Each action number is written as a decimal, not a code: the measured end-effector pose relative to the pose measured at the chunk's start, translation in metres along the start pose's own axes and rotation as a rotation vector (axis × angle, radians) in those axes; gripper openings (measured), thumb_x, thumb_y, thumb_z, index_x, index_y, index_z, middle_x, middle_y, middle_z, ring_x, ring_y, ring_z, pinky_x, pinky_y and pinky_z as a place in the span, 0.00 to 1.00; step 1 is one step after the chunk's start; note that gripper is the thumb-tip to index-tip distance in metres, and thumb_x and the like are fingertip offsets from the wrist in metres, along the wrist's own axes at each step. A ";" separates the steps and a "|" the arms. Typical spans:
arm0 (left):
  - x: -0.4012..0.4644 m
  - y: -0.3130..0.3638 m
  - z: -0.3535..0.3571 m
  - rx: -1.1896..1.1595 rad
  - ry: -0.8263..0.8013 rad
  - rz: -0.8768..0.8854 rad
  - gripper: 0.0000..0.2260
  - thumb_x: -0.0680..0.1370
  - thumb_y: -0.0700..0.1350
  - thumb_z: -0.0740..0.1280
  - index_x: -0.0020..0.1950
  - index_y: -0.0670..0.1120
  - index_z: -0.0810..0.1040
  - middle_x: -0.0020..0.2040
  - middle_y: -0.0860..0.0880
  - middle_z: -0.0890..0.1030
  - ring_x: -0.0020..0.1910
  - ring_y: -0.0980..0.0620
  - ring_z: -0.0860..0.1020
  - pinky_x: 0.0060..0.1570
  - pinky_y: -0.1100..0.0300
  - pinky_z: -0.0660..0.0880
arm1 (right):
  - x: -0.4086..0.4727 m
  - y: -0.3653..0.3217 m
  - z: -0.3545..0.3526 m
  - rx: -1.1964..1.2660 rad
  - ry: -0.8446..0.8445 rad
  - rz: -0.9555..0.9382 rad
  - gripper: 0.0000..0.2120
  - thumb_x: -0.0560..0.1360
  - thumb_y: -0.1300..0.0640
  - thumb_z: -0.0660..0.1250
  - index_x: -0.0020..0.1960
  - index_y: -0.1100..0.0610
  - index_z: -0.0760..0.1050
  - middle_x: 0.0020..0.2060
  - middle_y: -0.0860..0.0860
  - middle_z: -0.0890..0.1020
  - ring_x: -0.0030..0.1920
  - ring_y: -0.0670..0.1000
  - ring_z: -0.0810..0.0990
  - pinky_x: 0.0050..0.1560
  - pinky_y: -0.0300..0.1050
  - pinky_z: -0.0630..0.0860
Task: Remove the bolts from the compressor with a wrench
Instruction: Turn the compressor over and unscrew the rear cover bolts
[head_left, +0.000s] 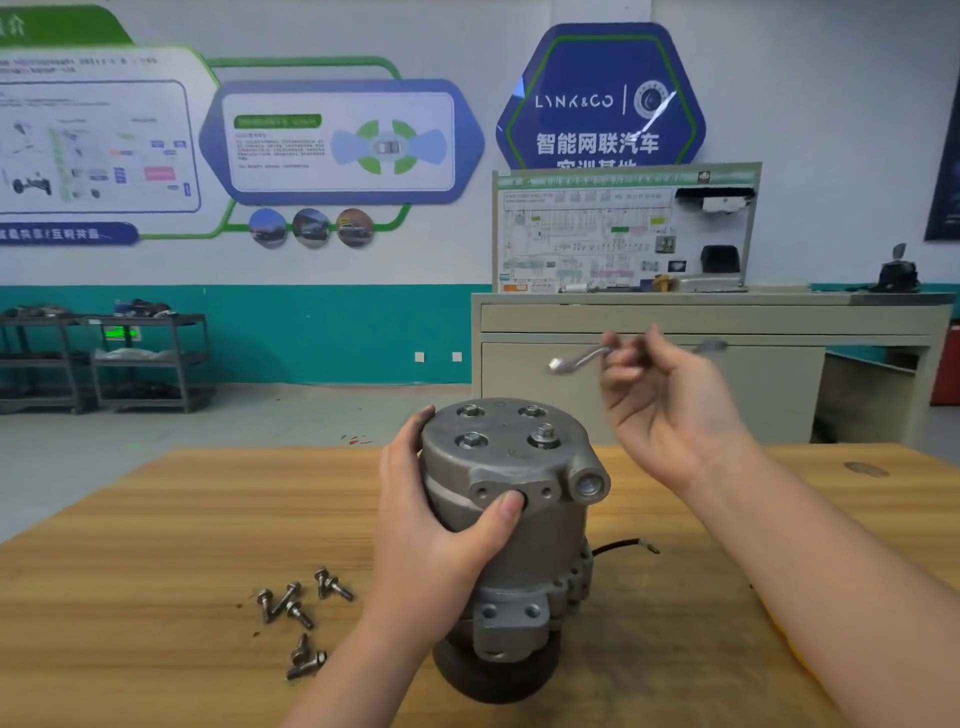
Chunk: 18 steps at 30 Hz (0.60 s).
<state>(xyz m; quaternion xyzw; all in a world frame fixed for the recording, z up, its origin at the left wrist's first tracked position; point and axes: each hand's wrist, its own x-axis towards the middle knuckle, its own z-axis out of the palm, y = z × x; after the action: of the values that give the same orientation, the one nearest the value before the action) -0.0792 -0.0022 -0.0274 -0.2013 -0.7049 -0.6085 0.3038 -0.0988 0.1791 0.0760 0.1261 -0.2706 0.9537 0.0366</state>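
Upright on the wooden tabletop (156, 519), the grey metal compressor (514, 525) is standing near the middle, its flat end cap facing up; the left hand (441, 525) is gripping its side, fingers curling round the far edge and the thumb pressing on the small flange at the front. Four bolts are showing in the cap; three are sitting low in their recesses, while the front-right bolt (544, 434) is standing noticeably higher than the others. Above and to the right, well apart from the cap, the right hand (670, 410) is holding a slim metal wrench (576, 359) in the air, fingers curled round its shaft, one ring end pointing left and the other end blurring out to the right. To the left of the compressor, several loose bolts (298, 613) with washers are lying scattered on the tabletop; a dark wire (623, 545) is trailing out from the compressor's right side.
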 end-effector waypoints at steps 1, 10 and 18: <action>0.000 0.000 0.000 -0.002 0.001 0.003 0.38 0.59 0.67 0.71 0.66 0.66 0.62 0.65 0.56 0.72 0.63 0.60 0.73 0.62 0.59 0.73 | -0.004 -0.004 -0.001 0.082 0.005 -0.053 0.13 0.83 0.57 0.55 0.41 0.61 0.68 0.29 0.59 0.80 0.23 0.46 0.77 0.23 0.33 0.73; -0.002 0.000 0.003 -0.014 0.030 0.028 0.36 0.59 0.67 0.72 0.64 0.68 0.61 0.63 0.58 0.71 0.61 0.66 0.72 0.53 0.77 0.70 | -0.050 0.010 -0.003 -0.684 -0.130 -0.677 0.10 0.76 0.51 0.59 0.43 0.57 0.70 0.34 0.53 0.82 0.29 0.52 0.82 0.30 0.41 0.79; -0.002 -0.002 0.003 -0.003 0.049 0.037 0.37 0.59 0.69 0.71 0.65 0.67 0.62 0.64 0.58 0.71 0.62 0.64 0.72 0.56 0.71 0.70 | -0.064 0.026 -0.002 -1.262 -0.500 -1.159 0.05 0.77 0.59 0.66 0.45 0.60 0.78 0.33 0.52 0.80 0.32 0.45 0.81 0.31 0.45 0.79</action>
<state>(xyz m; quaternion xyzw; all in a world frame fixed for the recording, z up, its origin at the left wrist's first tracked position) -0.0797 0.0004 -0.0301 -0.1999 -0.6926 -0.6086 0.3317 -0.0407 0.1583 0.0449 0.4037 -0.6391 0.4034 0.5156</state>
